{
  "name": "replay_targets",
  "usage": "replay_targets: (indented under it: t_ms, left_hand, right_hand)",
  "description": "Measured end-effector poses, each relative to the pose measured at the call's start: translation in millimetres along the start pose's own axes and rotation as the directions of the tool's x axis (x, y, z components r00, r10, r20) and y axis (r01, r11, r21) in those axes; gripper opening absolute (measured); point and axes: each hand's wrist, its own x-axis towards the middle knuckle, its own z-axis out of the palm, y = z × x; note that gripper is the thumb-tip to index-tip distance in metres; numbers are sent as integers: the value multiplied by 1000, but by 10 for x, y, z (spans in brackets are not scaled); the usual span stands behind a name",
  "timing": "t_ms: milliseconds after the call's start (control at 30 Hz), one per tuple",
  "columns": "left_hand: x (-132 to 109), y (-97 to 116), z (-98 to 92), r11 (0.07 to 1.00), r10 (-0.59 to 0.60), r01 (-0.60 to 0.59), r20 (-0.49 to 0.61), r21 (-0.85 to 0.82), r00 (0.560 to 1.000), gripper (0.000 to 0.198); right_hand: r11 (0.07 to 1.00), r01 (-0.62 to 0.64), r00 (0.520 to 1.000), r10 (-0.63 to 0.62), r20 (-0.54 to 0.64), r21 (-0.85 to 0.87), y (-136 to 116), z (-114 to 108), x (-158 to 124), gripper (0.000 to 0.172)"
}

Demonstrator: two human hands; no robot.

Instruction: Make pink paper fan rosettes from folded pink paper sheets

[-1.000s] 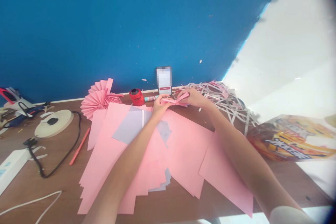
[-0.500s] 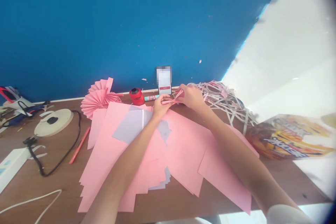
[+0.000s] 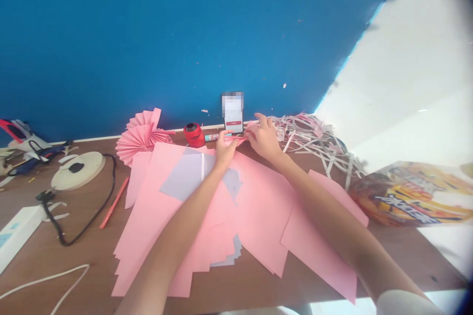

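Note:
A folded pink paper strip (image 3: 239,140) is held between my two hands, above the far edge of the spread sheets. My left hand (image 3: 225,151) pinches its left end. At the other end, the thumb and fingers of my right hand (image 3: 264,139) close on the paper, with one finger raised. Beneath my forearms lie overlapping pink sheets (image 3: 264,206) and a few greyish-lilac pieces (image 3: 185,175). Pleated pink paper fans (image 3: 136,143) rest to the left. Just left of my left hand are a glue stick (image 3: 212,137) and a red round object (image 3: 194,135).
A phone (image 3: 233,113) leans against the blue wall. Shredded paper strips (image 3: 314,135) heap behind my right hand. On the right lies a printed plastic bag (image 3: 417,197). To the left are a red pen (image 3: 114,203), a white reel (image 3: 86,172), a black cable (image 3: 92,219) and a white power strip (image 3: 20,231).
My right hand has turned and shifted slightly left and down, bringing it closer to my left hand. The paper between them now lies flatter. The view has moved a little.

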Motion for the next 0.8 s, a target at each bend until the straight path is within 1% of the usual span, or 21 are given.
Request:
replay_targets:
  t_ms: [67,133,233,333,433,500,567,633,700,733,800]
  left_hand:
    - [6,-9,-6,1000,9,-9,-3,7,1000,33]
    - [13,-18,-11,1000,16,-16,6,13,1000,32]
    - [8,-5,-9,1000,18,-18,38,18,999,32]
    - [-29,46,9,996,66,-70,94,45,993,31]
    - [-78,105,35,990,134,-140,164,29,977,29]
    - [-99,125,47,987,156,-162,183,18,971,28]
    - [-100,122,50,986,161,-167,185,12,969,28]
    - [-85,103,47,987,155,-160,180,12,971,30]
    - [-68,87,41,990,139,-141,170,4,976,36]
    - [-62,85,39,991,131,-132,168,-8,977,39]
    - [-62,93,39,992,126,-120,184,-46,975,46]
  right_hand:
    - [990,-101,995,102,-6,99,-16,78,2,29]
    - [961,-195,980,198,4,195,-35,143,1,29]
    - [916,-295,954,298,32,271,-51,196,-6,27]
    - [885,-354,928,372,1,303,-46,208,-15,24]
    - [865,-371,911,410,-51,339,-48,193,-21,20]
    - [878,-344,918,389,-76,334,-60,167,-20,19]
    - [912,-281,940,324,-105,299,-67,132,-13,19]
    - [951,-180,970,214,-113,252,-50,96,0,20]
    - [976,-58,993,77,-86,208,1,66,18,20]
    - [982,4,998,8,-60,191,37,54,27,19]
    - [982,91,996,-90,-14,164,111,36,45,18]
